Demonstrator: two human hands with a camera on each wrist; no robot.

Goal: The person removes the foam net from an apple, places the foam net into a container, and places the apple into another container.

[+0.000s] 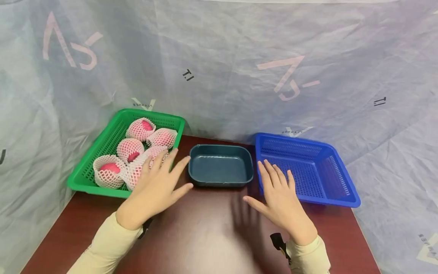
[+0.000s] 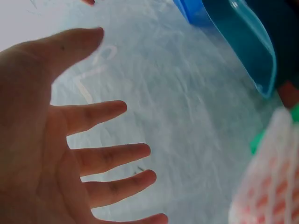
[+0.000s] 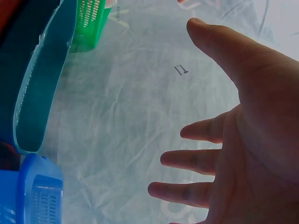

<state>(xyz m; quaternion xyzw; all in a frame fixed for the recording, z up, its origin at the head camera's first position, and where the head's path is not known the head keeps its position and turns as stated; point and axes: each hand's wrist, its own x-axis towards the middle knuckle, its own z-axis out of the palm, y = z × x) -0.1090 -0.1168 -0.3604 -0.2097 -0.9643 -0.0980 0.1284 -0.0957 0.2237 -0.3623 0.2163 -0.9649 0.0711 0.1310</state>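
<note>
My left hand [image 1: 155,190] hovers palm down with its fingers spread, by the near right corner of a green basket [image 1: 92,154]. In that basket lie several pink-red round fruits [image 1: 130,149] in white foam nets; the hand partly covers one net. My right hand [image 1: 282,199] is held in the air with straight, spread fingers, in front of the left side of a blue basket [image 1: 333,190]. Nothing is held in either hand. Between the two baskets stands a dark teal rectangular tray [image 1: 220,184], with no contents visible.
The baskets and tray stand on a reddish-brown table [image 1: 202,228]. Behind them hangs a grey-white printed cloth [image 1: 226,76], close to the far table edge. Each wrist has a dark strapped device [image 1: 278,243] under it.
</note>
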